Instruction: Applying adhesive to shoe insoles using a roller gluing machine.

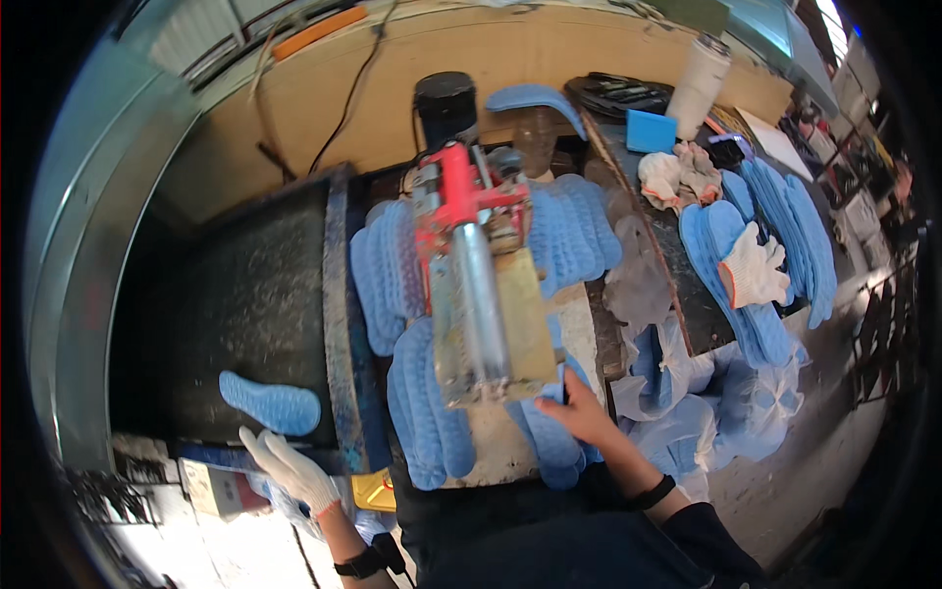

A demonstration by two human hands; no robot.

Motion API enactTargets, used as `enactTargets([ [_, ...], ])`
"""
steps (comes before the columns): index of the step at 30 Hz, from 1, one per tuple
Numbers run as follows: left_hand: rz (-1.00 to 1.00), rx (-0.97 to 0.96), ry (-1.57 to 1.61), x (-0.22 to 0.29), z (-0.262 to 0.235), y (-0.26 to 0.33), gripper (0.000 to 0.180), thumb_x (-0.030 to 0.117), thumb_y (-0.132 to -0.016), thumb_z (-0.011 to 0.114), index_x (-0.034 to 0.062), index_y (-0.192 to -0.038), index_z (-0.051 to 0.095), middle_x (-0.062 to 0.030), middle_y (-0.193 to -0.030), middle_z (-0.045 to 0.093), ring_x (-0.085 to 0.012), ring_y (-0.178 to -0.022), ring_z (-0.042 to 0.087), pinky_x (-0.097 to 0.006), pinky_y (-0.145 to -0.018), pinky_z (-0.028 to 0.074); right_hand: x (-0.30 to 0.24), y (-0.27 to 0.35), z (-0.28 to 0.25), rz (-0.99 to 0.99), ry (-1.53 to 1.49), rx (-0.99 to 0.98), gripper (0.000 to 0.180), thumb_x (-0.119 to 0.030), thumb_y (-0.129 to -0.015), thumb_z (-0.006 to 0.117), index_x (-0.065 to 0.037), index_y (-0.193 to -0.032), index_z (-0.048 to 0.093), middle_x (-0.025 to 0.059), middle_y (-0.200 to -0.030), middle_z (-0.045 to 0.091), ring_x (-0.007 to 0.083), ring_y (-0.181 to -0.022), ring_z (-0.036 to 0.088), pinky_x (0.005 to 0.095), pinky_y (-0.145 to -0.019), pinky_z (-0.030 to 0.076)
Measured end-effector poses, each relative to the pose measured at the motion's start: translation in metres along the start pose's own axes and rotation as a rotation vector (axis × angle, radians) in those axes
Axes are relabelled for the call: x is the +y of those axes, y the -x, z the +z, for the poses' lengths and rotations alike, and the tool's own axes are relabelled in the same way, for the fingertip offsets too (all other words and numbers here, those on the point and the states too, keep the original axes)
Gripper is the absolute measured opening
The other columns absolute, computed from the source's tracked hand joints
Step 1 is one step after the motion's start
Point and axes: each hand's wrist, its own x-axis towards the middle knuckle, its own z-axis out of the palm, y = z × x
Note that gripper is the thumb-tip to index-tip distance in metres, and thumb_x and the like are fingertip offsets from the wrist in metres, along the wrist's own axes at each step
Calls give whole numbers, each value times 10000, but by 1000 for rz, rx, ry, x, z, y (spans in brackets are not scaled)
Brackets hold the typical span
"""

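My left hand (290, 473), in a white knit glove, is open with its fingers stretched out at the front edge of the dark tray. Just beyond the fingertips a single blue textured insole (271, 403) lies on the tray's black surface. My right hand (581, 408) is bare and closed, thumb and finger pinching the edge of a blue insole (554, 386) at the press's front right corner. The press (479, 294) has a red frame, a silver bar and a yellowish plate, which hides most of that insole.
Stacked blue insoles (428, 402) surround the press. The black tray (339, 294) has a raised rim. On the right-hand table (653, 211) are more insoles, work gloves (756, 268), a blue box (651, 131) and a white bottle (699, 83). Plastic bags (687, 422) sit below.
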Motion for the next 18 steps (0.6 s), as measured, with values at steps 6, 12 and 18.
enactTargets([
  [6, -89, 60, 13, -2, 13, 4, 600, 372, -994, 394, 41, -1488, 315, -157, -1176, 535, -202, -900, 515, -332, -836, 427, 3, 5, -10, 56, 194, -38, 521, -366, -822, 712, -22, -1136, 480, 193, -805, 580, 341, -720, 587, 418, -653, 451],
  [12, 96, 166, -323, 19, 14, 9, 546, 325, -1026, 364, -33, -1437, 355, -218, -1481, 365, -331, -1368, 339, -412, -1135, 263, 12, -2, -36, 346, -338, -283, 682, -179, -911, 653, -26, -1471, 293, 90, -1340, 496, 186, -1220, 469, 348, -1036, 380],
  [18, 89, 101, -192, 7, 12, 3, 515, 229, -1022, 393, -21, -1464, 313, -197, -1492, 358, -329, -1370, 343, -410, -1137, 266, 8, -5, -42, 351, -539, -103, 614, -200, -948, 598, -6, -1453, 308, 116, -1344, 492, 196, -1226, 459, 342, -1015, 391],
])
